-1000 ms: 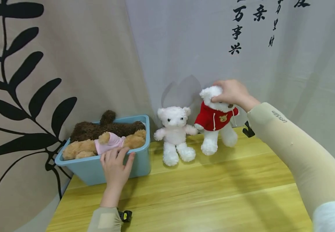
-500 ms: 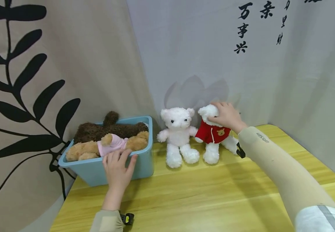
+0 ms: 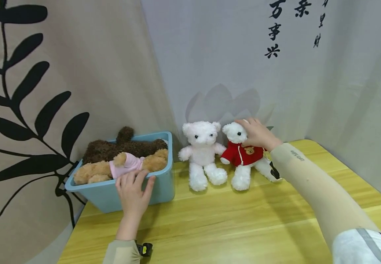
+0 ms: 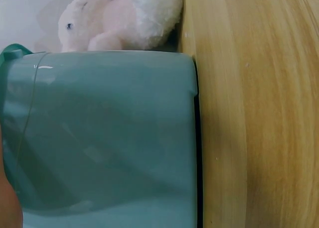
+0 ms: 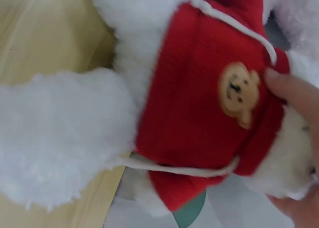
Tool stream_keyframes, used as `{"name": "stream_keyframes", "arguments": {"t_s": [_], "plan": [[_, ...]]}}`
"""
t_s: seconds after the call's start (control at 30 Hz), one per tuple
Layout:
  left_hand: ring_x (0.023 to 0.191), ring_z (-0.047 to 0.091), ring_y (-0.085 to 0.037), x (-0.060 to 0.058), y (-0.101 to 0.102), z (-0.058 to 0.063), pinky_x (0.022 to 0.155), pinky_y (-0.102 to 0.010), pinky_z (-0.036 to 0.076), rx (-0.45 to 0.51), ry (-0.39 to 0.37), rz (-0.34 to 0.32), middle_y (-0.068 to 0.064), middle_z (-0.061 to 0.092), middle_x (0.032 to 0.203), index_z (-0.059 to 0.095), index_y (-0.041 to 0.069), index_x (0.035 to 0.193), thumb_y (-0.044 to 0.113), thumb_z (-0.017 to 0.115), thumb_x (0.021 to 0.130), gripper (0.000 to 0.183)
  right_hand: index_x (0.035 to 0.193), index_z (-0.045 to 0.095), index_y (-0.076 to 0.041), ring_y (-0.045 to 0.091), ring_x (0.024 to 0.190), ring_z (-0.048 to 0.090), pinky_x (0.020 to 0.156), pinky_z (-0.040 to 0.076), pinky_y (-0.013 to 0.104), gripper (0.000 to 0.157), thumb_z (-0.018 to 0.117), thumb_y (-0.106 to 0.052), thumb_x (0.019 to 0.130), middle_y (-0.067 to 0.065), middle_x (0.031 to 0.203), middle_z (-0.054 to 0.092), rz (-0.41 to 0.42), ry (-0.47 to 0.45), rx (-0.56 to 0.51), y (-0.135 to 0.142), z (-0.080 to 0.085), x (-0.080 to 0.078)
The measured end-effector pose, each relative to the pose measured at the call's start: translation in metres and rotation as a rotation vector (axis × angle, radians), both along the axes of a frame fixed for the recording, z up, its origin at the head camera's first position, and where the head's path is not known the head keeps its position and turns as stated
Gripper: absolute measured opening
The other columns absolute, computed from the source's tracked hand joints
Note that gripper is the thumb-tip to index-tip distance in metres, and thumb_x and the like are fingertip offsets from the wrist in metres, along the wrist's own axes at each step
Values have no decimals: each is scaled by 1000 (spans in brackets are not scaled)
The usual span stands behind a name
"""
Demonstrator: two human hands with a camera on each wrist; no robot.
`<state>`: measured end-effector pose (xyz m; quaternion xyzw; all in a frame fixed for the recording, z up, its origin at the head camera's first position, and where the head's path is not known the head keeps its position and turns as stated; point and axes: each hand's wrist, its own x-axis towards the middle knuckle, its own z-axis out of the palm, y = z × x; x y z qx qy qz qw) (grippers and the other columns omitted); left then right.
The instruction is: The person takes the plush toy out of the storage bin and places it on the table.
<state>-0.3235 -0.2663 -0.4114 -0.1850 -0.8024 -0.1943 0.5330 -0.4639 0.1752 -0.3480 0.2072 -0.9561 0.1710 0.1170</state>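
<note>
In the head view my right hand (image 3: 257, 134) grips the head of a white teddy bear (image 3: 236, 154) in a red hoodie. The right wrist view has my thumb (image 5: 286, 91) at the hoodie's collar, beside the bear-face patch (image 5: 239, 93). This bear sits upright on the table, against the wall cloth. My left hand (image 3: 133, 192) holds the near rim of a blue storage bin (image 3: 160, 189), fingers over the edge, fingertips hidden. Inside the bin lie a dark brown plush toy (image 3: 140, 147) and a tan teddy bear (image 3: 92, 171) in a pink top.
A pale pink-white teddy bear (image 3: 201, 156) sits between the bin and the hoodie bear. The wooden table (image 3: 210, 227) stretches in front, its back edge meeting a printed wall cloth (image 3: 210, 55).
The right hand has lowered the hoodie bear from above the table's back edge to a seat beside the pale bear. The left hand has stayed on the bin rim.
</note>
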Motion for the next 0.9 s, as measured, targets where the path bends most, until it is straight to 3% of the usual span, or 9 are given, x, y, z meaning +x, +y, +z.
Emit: {"name": "stream_keyframes", "arguments": {"t_s": [0.2,0.3,0.57,0.77,0.9], "plan": [[89,52,-36,1,-2,0,87,-56,28,-2,-7,10,-12,62,95,67,11,99,53,48,97,46,142,41,-11,44,128,31,103,31,58,82,83,-14,72,24,137,39,-16,218,-41,-7,-2,-4],[89,52,-36,1,-1,0,87,-56,28,-3,-7,9,-12,62,96,67,11,99,53,48,97,47,141,41,-11,45,128,31,101,33,59,81,83,-13,72,23,136,38,-27,253,-83,-9,-7,-5],[89,52,-35,0,3,2,87,-56,27,-2,-6,-6,-12,62,96,68,10,99,52,49,97,45,147,34,-15,45,133,24,102,27,64,92,85,-19,71,23,146,27,-63,193,-73,-8,-9,-8],[88,52,-35,0,1,1,88,-56,28,2,-3,0,-11,62,95,68,11,99,52,49,97,46,152,27,-21,43,139,16,103,15,69,100,85,-36,72,22,153,18,-88,110,-25,-13,3,-3],[88,52,-35,0,1,1,87,-56,28,-4,-3,-1,-12,62,95,67,10,98,52,49,97,45,153,28,-23,41,141,15,102,10,72,95,79,-46,75,21,153,20,-64,125,-11,-31,17,5]]}}
